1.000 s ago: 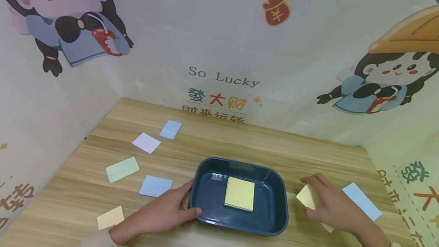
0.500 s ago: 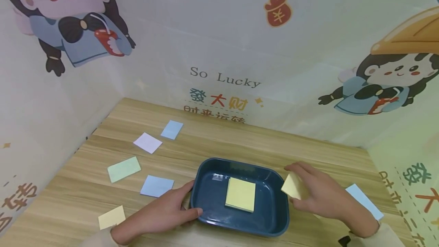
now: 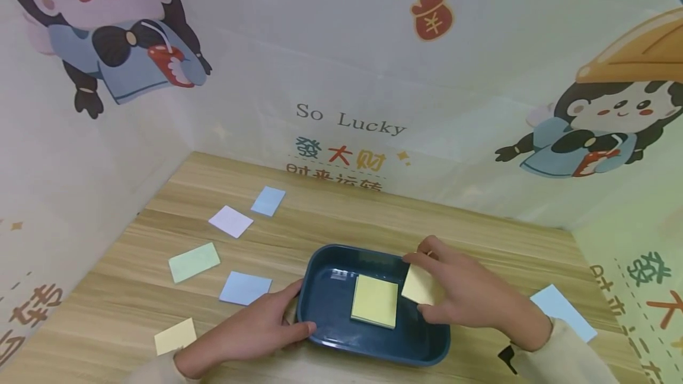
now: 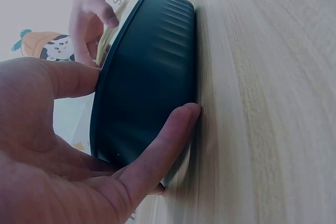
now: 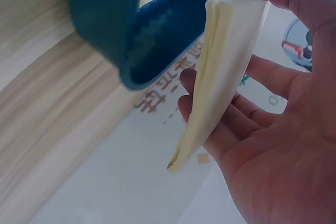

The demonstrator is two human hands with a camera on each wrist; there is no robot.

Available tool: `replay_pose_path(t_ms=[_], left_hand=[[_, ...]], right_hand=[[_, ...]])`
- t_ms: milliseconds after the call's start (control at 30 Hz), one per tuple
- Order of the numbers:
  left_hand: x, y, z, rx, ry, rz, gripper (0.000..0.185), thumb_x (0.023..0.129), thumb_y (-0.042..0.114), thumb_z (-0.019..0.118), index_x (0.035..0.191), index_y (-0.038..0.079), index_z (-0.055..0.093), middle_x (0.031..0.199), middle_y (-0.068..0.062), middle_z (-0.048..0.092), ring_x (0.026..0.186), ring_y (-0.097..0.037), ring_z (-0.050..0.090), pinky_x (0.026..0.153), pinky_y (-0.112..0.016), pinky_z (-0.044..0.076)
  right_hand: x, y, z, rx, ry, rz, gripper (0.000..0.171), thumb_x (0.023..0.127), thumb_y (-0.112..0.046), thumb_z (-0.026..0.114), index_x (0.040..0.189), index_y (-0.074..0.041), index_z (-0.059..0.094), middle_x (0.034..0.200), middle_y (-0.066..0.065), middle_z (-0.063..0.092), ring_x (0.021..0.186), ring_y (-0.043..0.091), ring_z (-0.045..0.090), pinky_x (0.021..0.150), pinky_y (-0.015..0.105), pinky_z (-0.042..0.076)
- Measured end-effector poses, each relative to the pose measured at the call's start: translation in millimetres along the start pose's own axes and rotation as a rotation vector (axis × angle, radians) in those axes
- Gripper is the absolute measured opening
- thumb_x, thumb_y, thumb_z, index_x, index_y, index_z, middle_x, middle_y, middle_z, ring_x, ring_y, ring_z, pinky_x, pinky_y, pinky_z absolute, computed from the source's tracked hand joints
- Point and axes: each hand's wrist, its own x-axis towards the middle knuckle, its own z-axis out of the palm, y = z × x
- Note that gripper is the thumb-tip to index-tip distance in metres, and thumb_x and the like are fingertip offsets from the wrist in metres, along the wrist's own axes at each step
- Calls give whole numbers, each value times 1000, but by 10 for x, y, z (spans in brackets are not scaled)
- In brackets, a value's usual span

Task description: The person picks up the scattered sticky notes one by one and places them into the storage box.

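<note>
A dark blue rectangular tray (image 3: 328, 307) sits on the wooden table. At its left end my left hand (image 3: 261, 325) grips it, thumb on the rim and fingers against the outer side (image 4: 157, 77). Inside the tray lies a yellow sticky note pad (image 3: 374, 301), a little right of the middle. My right hand (image 3: 464, 289) pinches a pale yellow sticky note pad (image 3: 418, 286) between thumb and fingers, over the tray's right part. In the right wrist view this held pad (image 5: 226, 72) stands tilted, its sheets slightly spread along the edge.
Left of the tray lie two light blue pads (image 3: 245, 288), a lilac pad (image 3: 230, 221), a green pad (image 3: 194, 262) and a yellow pad (image 3: 175, 336). Another light blue pad (image 3: 564, 313) is by the right forearm. A printed cloth wall (image 3: 352, 76) rises behind the table.
My right hand has lifted the pale yellow pad from the table right of the tray and carried it left over the tray. My left hand keeps its grip on the tray.
</note>
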Motion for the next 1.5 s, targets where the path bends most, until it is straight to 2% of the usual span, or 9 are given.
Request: replay_pose_path(t_ms=[333,533,633,767,900,1067,1333,1500], left_hand=[[7,21,-4,-10,-13,-4,85,104,34,75,171,2,33,68,5,66,57,-10,59,54,-29,44],[8,16,-11,-21,-21,1,85,104,33,75,171,2,32,68,5,65,57,-10,59,53,-29,44],[7,8,-14,-30,-27,12,84,105,32,74,170,2,33,69,5,66,56,-10,59,53,-28,44],[3,-1,-16,-37,-32,17,83,105,33,74,170,2,33,70,4,68,56,-9,59,53,-28,43],[2,-8,-16,-36,-32,21,83,105,35,73,170,4,33,69,4,69,55,-9,60,54,-28,43],[10,-8,-17,-37,-34,27,81,106,33,73,170,4,33,71,5,70,56,-10,61,54,-28,44],[15,-11,-24,-39,-42,11,83,106,34,73,171,3,31,71,4,71,56,-10,60,54,-28,42],[12,-11,-25,-32,-45,5,85,106,35,73,171,0,30,72,4,71,59,-11,62,55,-29,44]], right_hand=[[263,-149,96,-39,-62,-78,68,82,-25,83,144,-4,68,127,8,57,83,12,52,70,29,49],[442,-238,214,-67,-161,-111,69,82,-26,86,146,-7,68,129,6,59,84,12,53,70,28,50],[528,-277,264,-103,-195,-137,70,83,-26,88,148,-9,67,131,5,60,91,14,58,77,31,54],[651,-346,298,-181,-221,-205,78,84,-28,92,154,-12,62,136,3,63,111,17,64,94,37,57],[763,-438,318,-260,-279,-256,87,85,-29,95,160,-13,54,142,-1,64,123,17,65,103,37,55],[864,-511,372,-331,-355,-313,88,87,-25,95,162,-14,50,150,-1,62,135,16,61,113,37,49],[977,-584,488,-465,-339,-492,75,91,-8,88,158,-20,55,155,-8,60,145,12,53,121,36,40],[1022,-631,544,-612,-309,-626,64,98,-17,83,157,-24,58,153,-10,61,144,12,53,118,35,42]])
